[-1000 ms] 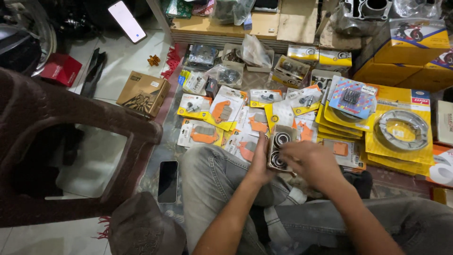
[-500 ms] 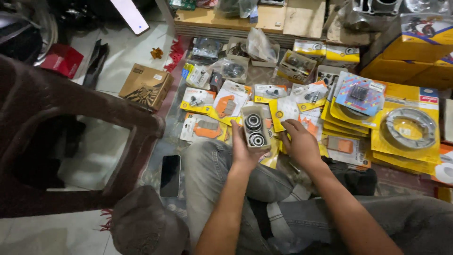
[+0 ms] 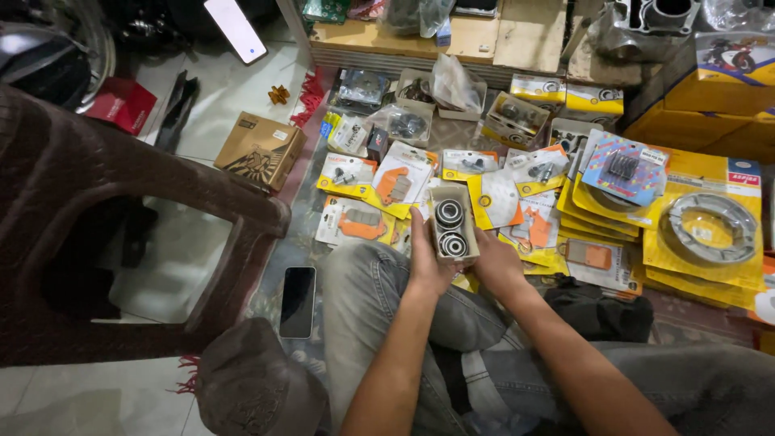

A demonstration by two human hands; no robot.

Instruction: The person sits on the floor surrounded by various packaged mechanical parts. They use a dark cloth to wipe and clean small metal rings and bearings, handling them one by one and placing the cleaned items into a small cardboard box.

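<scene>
The left hand (image 3: 425,262) grips the left side of a small open cardboard box (image 3: 452,224) holding two round black-and-silver bearings (image 3: 450,214), fingers wrapped along its edge; the right hand (image 3: 494,262) closes on the box's right lower corner, so both hands clasp it together; the box is held upright above the person's grey-trousered knee (image 3: 367,282), its open face turned up toward the camera, the two bearings stacked one above the other inside; just beyond the box, flat yellow-and-orange blister cards of small parts (image 3: 379,182) lie overlapping on the floor mat; to the right of these sits a stack of larger yellow cards, the top one carrying a grey ring-shaped metal part (image 3: 708,228); a blue-backed card with a small metal piece (image 3: 623,167) rests on the pile beside it; to the left of the knee a black smartphone (image 3: 297,301) lies face up on the mat; further left a dark brown plastic chair (image 3: 121,218) stands on the pale tiled floor; behind it a brown cardboard carton (image 3: 260,150) sits near the mat's edge.
</scene>
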